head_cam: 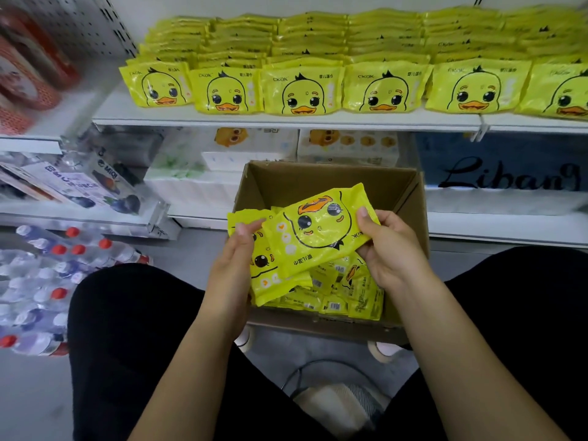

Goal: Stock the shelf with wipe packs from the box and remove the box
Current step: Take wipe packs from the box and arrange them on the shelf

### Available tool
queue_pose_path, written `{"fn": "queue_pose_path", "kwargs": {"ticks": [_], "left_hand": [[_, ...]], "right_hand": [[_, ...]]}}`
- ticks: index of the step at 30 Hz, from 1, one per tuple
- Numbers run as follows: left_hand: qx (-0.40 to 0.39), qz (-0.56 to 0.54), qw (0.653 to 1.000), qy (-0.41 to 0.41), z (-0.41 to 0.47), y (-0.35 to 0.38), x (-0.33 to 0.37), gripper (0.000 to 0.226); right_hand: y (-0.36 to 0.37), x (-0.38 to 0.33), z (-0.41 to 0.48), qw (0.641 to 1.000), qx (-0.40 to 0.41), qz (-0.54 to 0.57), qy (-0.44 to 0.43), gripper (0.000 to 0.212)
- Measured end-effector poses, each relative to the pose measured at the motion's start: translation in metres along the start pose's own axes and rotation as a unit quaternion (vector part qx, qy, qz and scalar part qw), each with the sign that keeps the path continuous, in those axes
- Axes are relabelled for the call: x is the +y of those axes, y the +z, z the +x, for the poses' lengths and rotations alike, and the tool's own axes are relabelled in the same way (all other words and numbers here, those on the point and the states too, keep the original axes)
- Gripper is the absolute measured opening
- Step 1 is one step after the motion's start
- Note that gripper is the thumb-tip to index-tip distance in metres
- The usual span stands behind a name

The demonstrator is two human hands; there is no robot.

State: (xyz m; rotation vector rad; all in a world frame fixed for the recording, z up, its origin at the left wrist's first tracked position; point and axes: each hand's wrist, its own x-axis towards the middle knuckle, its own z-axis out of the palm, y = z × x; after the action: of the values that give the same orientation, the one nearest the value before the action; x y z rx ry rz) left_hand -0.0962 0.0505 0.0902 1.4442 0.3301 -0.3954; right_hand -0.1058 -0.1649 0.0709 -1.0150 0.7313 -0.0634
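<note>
Two yellow wipe packs are being held over the open box (331, 179), both printed side up with the duck face upside down to the camera. The top pack (318, 229) is lying tilted across the lower pack (265, 268), overlapping its right part. The right hand (389, 249) is pinching the top pack's right edge, thumb on the printed face and the other fingers curled beneath it. The left hand (234, 265) is gripping the lower pack along its left side, thumb pressing near the upper corner and the remaining fingers hidden behind the pack. More packs (350, 294) are lying loose in the bottom of the box, mostly back side up with barcodes showing. The box is sitting on the floor between the person's knees (133, 326), just in front of the shelving. Above it, the shelf (286, 120) is carrying rows of the same packs (302, 90), standing upright with faces forward and filling it from left to right. Shrink-wrapped water bottles (47, 275) with red caps are lying on the floor to the left
</note>
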Motion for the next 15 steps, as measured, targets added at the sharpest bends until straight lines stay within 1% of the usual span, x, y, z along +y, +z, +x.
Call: {"fn": "queue_pose_path", "kwargs": {"ticks": [1, 2, 4, 5, 7, 9, 10, 13, 15], "left_hand": [[-0.005, -0.002, 1.000, -0.009, -0.001, 0.001, 0.002, 0.057], [-0.005, 0.013, 1.000, -0.002, 0.000, 0.001, 0.003, 0.058], [0.005, 0.063, 0.997, 0.045, 0.003, -0.001, 0.002, 0.054], [0.011, 0.075, 0.995, 0.058, 0.005, -0.003, 0.000, 0.055], [0.005, 0.082, 0.995, 0.060, 0.010, -0.010, -0.001, 0.062], [-0.007, 0.083, 0.996, 0.042, 0.010, -0.014, 0.001, 0.065], [-0.009, 0.078, 0.996, 0.034, 0.009, -0.014, 0.002, 0.064], [0.013, 0.048, 0.998, 0.032, 0.000, -0.011, 0.006, 0.045], [0.029, 0.031, 0.998, 0.042, -0.002, -0.011, 0.006, 0.043]], "right_hand": [[0.002, 0.001, -0.001, 1.000, -0.010, 0.004, 0.003, 0.017], [0.003, 0.002, -0.003, 1.000, -0.021, -0.002, 0.003, 0.017], [0.007, 0.001, -0.008, 0.998, -0.052, -0.022, -0.004, 0.018], [0.008, 0.000, -0.009, 0.997, -0.065, -0.037, -0.010, 0.019], [0.007, -0.004, -0.010, 0.993, -0.077, -0.085, -0.023, 0.024], [0.008, -0.008, -0.013, 0.985, -0.079, -0.152, -0.036, 0.041], [0.008, -0.008, -0.014, 0.979, -0.080, -0.180, -0.049, 0.045], [0.011, -0.003, -0.016, 0.973, -0.066, -0.201, -0.091, 0.029], [0.014, -0.001, -0.017, 0.978, -0.054, -0.175, -0.099, 0.028]]}}
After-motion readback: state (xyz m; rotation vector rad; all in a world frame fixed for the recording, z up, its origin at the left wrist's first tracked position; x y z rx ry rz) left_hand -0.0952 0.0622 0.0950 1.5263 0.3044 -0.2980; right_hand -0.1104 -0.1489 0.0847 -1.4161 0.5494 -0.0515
